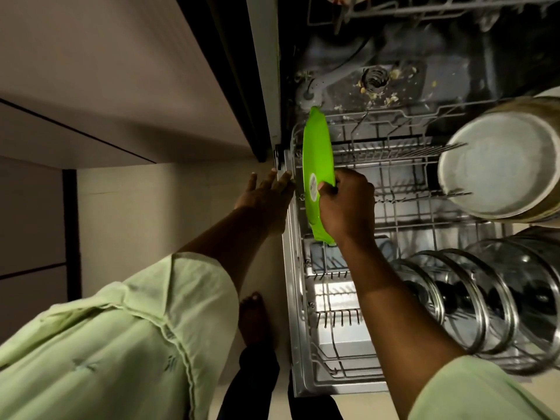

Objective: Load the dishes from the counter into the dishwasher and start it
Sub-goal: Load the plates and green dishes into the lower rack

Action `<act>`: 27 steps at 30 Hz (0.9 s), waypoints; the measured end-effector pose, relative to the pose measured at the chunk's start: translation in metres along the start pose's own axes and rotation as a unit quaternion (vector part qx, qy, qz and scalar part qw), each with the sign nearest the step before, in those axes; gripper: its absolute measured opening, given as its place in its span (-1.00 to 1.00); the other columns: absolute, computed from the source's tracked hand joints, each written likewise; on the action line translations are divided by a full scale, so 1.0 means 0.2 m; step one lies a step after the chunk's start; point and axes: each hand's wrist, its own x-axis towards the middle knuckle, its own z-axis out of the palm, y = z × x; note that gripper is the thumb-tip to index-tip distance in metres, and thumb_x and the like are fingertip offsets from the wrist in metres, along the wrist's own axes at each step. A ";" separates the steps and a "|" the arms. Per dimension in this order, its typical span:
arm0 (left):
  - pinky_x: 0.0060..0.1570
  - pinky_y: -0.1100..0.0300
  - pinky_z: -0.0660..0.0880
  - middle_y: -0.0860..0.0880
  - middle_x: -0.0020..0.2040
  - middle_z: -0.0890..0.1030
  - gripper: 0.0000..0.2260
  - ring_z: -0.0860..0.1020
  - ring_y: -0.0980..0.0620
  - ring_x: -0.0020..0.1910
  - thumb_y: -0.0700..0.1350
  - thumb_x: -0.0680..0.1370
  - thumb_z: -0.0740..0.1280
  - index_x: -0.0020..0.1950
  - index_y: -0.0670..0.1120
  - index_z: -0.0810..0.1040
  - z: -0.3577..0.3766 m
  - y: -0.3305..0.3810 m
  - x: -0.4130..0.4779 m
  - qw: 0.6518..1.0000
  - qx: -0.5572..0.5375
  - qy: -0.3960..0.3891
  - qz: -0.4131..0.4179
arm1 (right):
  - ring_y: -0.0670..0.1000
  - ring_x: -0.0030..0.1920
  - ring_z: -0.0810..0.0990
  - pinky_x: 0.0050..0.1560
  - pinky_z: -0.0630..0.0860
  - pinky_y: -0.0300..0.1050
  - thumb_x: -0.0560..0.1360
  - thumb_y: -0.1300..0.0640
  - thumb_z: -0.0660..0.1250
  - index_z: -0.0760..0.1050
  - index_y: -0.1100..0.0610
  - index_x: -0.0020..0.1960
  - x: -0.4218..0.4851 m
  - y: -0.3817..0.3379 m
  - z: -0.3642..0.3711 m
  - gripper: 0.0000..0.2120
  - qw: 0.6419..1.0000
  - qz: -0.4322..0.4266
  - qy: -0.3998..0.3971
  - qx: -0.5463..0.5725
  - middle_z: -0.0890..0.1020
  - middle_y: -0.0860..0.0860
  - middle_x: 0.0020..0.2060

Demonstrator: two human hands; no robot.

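Observation:
A bright green plate (316, 159) stands on edge at the left side of the pulled-out lower dishwasher rack (394, 213). My right hand (345, 204) grips the plate's near rim, thumb on its back by a white sticker. My left hand (266, 198) hovers with fingers spread beside the rack's left edge, holding nothing. A large steel pot (497, 165) lies on its side at the rack's right. Several glass lids (485, 301) stand in the tines at the lower right.
The dishwasher tub floor (378, 83) shows a filter and food scraps. The upper rack (424, 7) juts out at the top. Cabinet fronts (106, 86) fill the left. My bare foot (254, 319) stands on the pale floor beside the open door.

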 end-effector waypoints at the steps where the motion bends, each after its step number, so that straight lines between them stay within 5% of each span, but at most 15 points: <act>1: 0.52 -0.20 -0.14 -0.05 0.63 -0.22 -0.24 -0.18 -0.12 0.60 -0.04 0.61 0.26 0.63 -0.05 -0.18 0.00 0.00 0.00 1.000 0.000 0.003 0.002 | 0.15 -0.24 0.47 -0.28 0.13 -0.16 0.54 0.23 0.30 0.43 0.10 -0.24 0.01 0.00 0.01 -0.81 1.000 0.006 -0.003 -0.007 0.55 0.14 -0.29; 10: 0.53 -0.19 -0.16 -0.08 0.62 -0.26 -0.18 -0.20 -0.12 0.60 -0.03 0.59 0.29 0.63 -0.08 -0.22 0.00 0.04 0.03 1.000 0.004 -0.012 0.016 | 0.22 -0.07 0.61 -0.22 0.28 -0.17 0.53 0.20 0.28 0.58 0.20 -0.06 0.01 0.03 0.13 -0.88 0.998 0.047 -0.025 -0.037 0.65 0.18 -0.11; 14: 0.53 -0.21 -0.16 -0.09 0.62 -0.24 -0.15 -0.19 -0.13 0.60 0.05 0.57 0.32 0.63 -0.08 -0.20 -0.02 0.05 0.03 1.000 0.000 -0.026 0.012 | 0.20 -0.04 0.62 -0.39 0.19 -0.27 0.55 0.20 0.29 0.58 0.27 -0.03 0.07 -0.01 0.11 -0.85 0.997 0.051 -0.036 -0.034 0.65 0.21 -0.08; 27: 0.53 -0.23 -0.15 -0.12 0.61 -0.25 -0.14 -0.20 -0.15 0.59 0.12 0.57 0.31 0.62 -0.10 -0.21 -0.07 0.04 0.03 0.998 0.031 -0.054 0.022 | 0.16 0.09 0.61 -0.16 0.26 -0.28 0.56 0.22 0.29 0.59 0.25 0.12 0.12 0.05 0.20 -0.81 0.995 0.062 -0.062 -0.046 0.65 0.17 0.05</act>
